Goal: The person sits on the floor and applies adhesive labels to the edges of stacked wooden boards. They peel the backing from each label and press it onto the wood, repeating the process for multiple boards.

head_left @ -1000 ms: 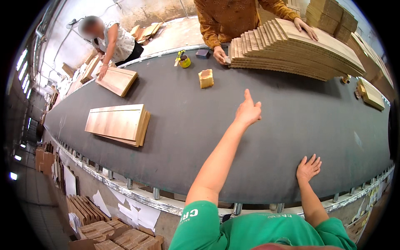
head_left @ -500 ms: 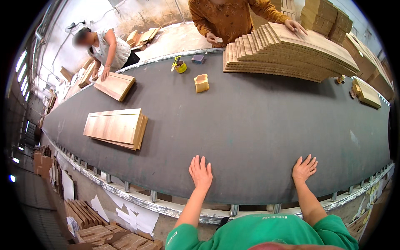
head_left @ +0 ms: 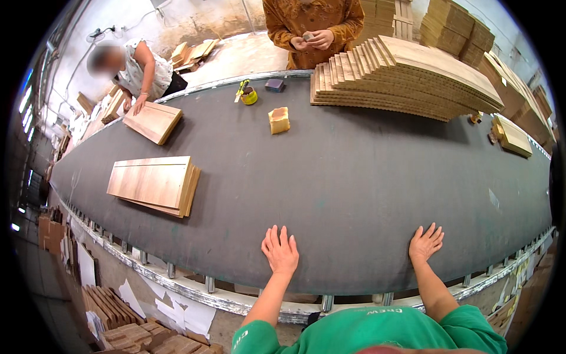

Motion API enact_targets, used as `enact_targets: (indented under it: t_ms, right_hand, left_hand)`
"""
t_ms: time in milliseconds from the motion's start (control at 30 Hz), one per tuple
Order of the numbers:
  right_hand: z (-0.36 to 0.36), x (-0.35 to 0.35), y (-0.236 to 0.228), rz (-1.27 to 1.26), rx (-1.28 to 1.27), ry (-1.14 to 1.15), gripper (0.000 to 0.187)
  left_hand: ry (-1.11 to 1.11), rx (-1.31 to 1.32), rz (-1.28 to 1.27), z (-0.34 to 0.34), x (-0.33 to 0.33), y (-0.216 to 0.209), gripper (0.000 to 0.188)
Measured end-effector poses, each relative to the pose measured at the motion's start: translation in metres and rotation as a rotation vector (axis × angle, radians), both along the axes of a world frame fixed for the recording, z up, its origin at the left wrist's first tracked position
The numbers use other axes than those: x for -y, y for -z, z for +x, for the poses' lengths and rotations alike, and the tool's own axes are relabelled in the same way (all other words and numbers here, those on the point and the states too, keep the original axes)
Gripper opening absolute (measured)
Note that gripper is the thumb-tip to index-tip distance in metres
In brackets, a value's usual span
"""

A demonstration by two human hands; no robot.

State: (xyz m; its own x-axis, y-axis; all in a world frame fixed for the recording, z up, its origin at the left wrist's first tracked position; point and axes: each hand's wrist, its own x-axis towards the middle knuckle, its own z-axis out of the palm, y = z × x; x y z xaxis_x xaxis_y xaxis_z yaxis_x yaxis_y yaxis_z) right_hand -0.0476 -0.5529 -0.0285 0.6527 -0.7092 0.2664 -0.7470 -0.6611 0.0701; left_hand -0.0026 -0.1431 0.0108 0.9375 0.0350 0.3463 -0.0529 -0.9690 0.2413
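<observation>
My left hand (head_left: 280,252) rests palm down near the front edge of a dark grey conveyor-like table (head_left: 354,194), fingers spread. Farther right, my right hand (head_left: 425,243) lies flat on the same surface, its fingers apart. Neither hand holds anything. To the left is a short stack of wooden boards (head_left: 150,182), apart from my left hand. A small yellow block (head_left: 279,121) with a brown top stands toward the far side. Across from me rises a large stepped stack of wooden panels (head_left: 389,82).
A co-worker in a brown patterned top (head_left: 312,23) stands behind the far edge. At far left another person touches a board stack (head_left: 154,123). Yellow tape (head_left: 249,96) and a dark purple block (head_left: 275,85) lie beyond. More boards (head_left: 512,137) sit at far right.
The co-worker across has lifted a hand off the panel stack and brought both hands together around a small object. The view has shifted slightly; my hands stay flat on the table.
</observation>
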Motion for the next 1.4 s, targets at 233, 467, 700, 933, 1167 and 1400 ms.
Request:
enact_targets:
  t_ms: [233, 467, 700, 933, 1167, 1400]
  right_hand:
    - [0.001, -0.002, -0.002, 0.025, -0.016, -0.005, 0.056]
    - [-0.001, 0.001, 0.003, -0.007, -0.028, -0.003, 0.056]
    - [0.0, 0.001, 0.002, 0.04, -0.046, 0.014, 0.056]
    - [-0.001, -0.001, -0.006, 0.057, -0.096, 0.048, 0.056]
    - [0.003, -0.004, -0.004, 0.052, -0.126, 0.05, 0.056]
    - [0.004, -0.004, -0.01, 0.054, -0.163, 0.076, 0.056]
  left_hand:
    - [-0.004, -0.038, -0.018, 0.001, -0.002, -0.003, 0.037]
    - [-0.001, -0.07, -0.049, 0.003, -0.002, -0.004, 0.037]
    - [0.004, -0.066, -0.043, 0.003, -0.002, -0.006, 0.037]
    - [0.013, -0.043, -0.055, 0.002, -0.003, -0.002, 0.039]
    - [-0.009, -0.032, -0.051, 0.002, -0.007, -0.002, 0.038]
    - [-0.013, -0.008, -0.023, 0.0, -0.004, -0.006, 0.037]
